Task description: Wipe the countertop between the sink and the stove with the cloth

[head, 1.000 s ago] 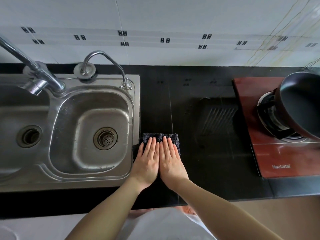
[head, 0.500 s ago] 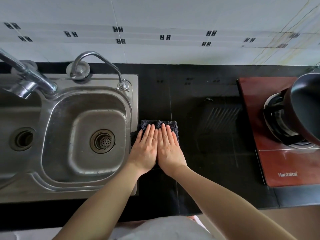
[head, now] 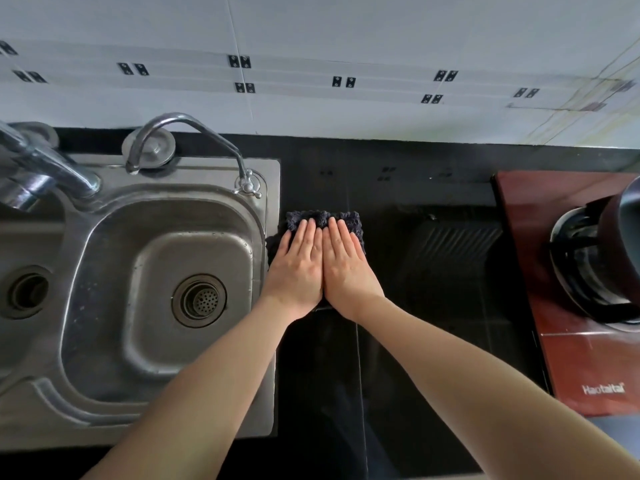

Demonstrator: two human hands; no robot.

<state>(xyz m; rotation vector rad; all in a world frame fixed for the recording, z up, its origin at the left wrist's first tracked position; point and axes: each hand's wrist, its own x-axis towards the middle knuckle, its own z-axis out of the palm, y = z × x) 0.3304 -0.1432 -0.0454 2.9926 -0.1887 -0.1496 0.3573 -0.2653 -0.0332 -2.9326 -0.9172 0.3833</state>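
Note:
A dark folded cloth (head: 323, 218) lies on the black countertop (head: 426, 306) right beside the steel sink's (head: 266, 341) right rim. My left hand (head: 298, 271) and my right hand (head: 346, 268) lie flat on the cloth, side by side with fingers straight and together, pressing it down. Only the cloth's far edge and left corner show past my fingers. The red stove (head: 571, 375) stands at the right.
A curved tap (head: 194, 133) and a larger tap (head: 45, 168) rise behind the sink basins. A black pan (head: 627, 216) sits on the stove's burner. White tiled wall runs along the back. Bare black counter lies between my hands and the stove.
Both hands have slid the cloth away from me, towards the wall, along the sink's edge. My arms are stretched further out.

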